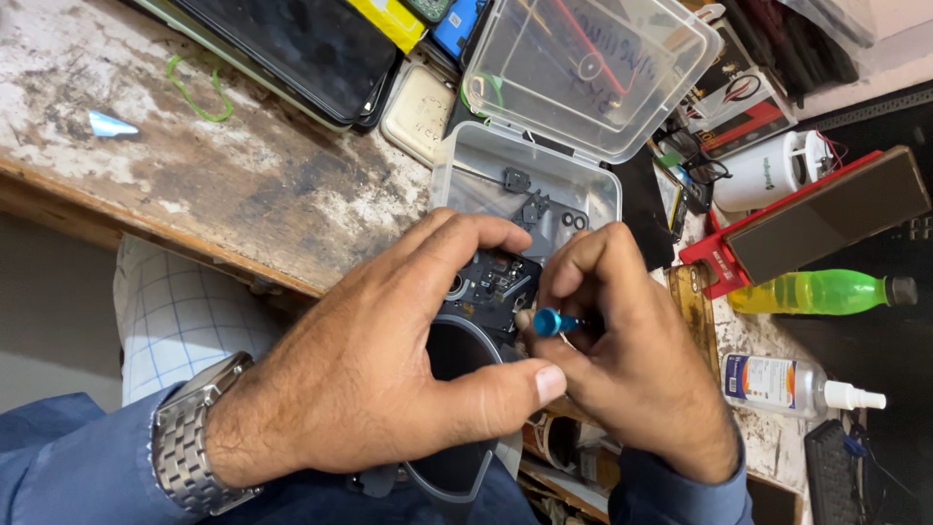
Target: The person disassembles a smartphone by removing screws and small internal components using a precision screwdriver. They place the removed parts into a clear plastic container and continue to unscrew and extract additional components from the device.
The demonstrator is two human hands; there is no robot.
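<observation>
While the left hand [389, 379] steadies it, the dark phone frame [491, 287] lies open.

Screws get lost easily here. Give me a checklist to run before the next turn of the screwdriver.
1. Left hand steadies the phone: ok.
2. Right hand grips the blue screwdriver: ok.
3. Screwdriver tip seated in a screw: cannot tell, fingers hide it.
4. Parts box open and close by: ok.
5. Phone backed by the table: not ok, it is held off the edge.
</observation>
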